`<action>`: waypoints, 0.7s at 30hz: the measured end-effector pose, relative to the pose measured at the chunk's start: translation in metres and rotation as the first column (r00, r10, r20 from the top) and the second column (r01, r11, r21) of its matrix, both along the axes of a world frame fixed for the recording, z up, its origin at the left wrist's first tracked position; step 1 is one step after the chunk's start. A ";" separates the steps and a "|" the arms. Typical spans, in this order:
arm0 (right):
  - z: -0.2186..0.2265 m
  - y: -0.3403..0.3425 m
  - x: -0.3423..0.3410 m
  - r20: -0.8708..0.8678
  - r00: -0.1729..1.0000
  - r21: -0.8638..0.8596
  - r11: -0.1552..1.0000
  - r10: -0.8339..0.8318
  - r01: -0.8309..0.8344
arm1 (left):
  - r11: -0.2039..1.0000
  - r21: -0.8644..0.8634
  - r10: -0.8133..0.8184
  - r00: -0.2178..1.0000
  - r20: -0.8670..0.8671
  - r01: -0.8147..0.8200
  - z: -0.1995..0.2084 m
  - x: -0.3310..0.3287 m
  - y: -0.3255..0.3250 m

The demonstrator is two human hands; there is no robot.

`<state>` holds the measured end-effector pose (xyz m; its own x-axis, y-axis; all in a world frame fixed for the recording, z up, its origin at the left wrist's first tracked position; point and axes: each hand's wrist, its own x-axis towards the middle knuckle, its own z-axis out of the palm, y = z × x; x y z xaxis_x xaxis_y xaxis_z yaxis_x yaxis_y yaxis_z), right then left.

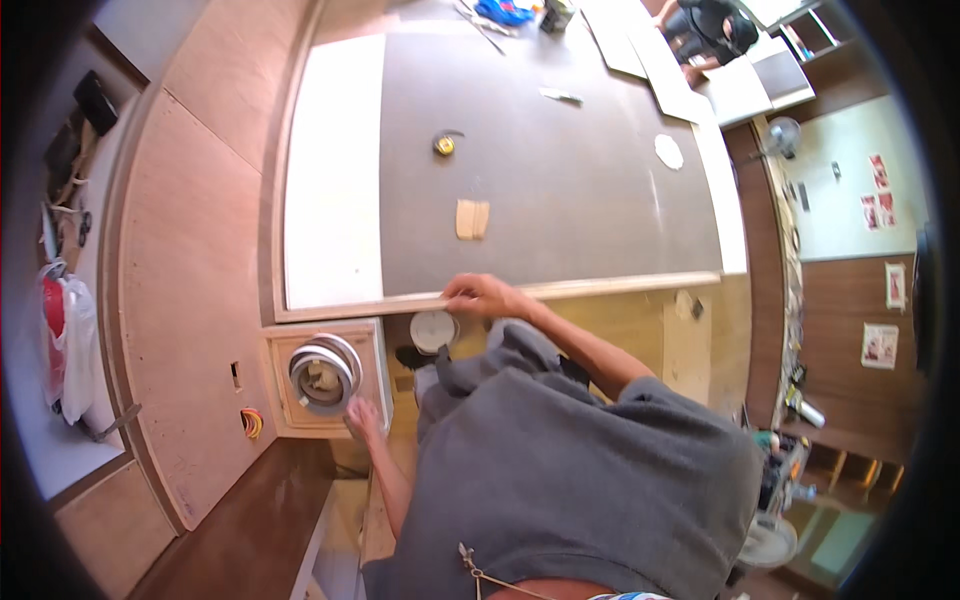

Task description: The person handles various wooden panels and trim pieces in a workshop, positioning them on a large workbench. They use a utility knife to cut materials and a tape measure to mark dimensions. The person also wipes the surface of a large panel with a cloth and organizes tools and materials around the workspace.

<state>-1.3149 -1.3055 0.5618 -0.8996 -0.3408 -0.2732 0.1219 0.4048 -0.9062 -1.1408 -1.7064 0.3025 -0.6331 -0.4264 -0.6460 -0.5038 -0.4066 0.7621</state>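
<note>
My left hand (363,417) is low at the right side of a roll of white banding strip (325,374). Its fingers are blurred, so I cannot make out whether they grip the roll. The coiled roll lies on a small wooden box (281,405), with some crumpled tan material in its middle. My right hand (480,295) is at the near edge of a large panel-topped table (560,170), its fingers curled and pressed together at the pale wooden edge strip (600,289). What is between those fingers is hidden. A round white lid or container (433,331) stands just below that hand.
On the tabletop lie a yellow tape measure (444,146), a tan cardboard piece (472,220), a utility knife (561,96) and a white round patch (669,152). A tall wooden panel (190,300) stands at left. Another person (710,35) works at the far right. A fan (783,136) stands right.
</note>
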 end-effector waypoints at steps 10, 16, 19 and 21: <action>0.316 0.089 0.016 -0.950 0.152 -0.297 0.639 -0.274 -0.709 | 0.999 -0.028 -0.001 0.883 0.469 0.016 0.002 0.176 0.182; 0.323 0.166 0.043 -0.813 0.324 -0.571 0.555 -0.484 -0.604 | 0.985 -0.052 -0.129 0.913 0.387 0.162 0.008 0.118 0.231; 0.318 0.184 0.055 -0.764 0.293 -0.626 0.547 -0.575 -0.557 | 0.969 -0.092 -0.189 0.925 0.330 0.231 0.016 0.078 0.234; 0.315 0.194 0.059 -0.773 0.265 -0.609 0.557 -0.577 -0.565 | 0.962 -0.116 -0.205 0.933 0.295 0.248 0.026 0.055 0.236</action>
<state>-1.2556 -1.1111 0.8770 -0.2590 0.1660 0.9515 -0.9047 -0.3868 -0.1788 -1.0859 -1.4701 0.3286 -0.5290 -0.3976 -0.7497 -0.7688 -0.1496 0.6218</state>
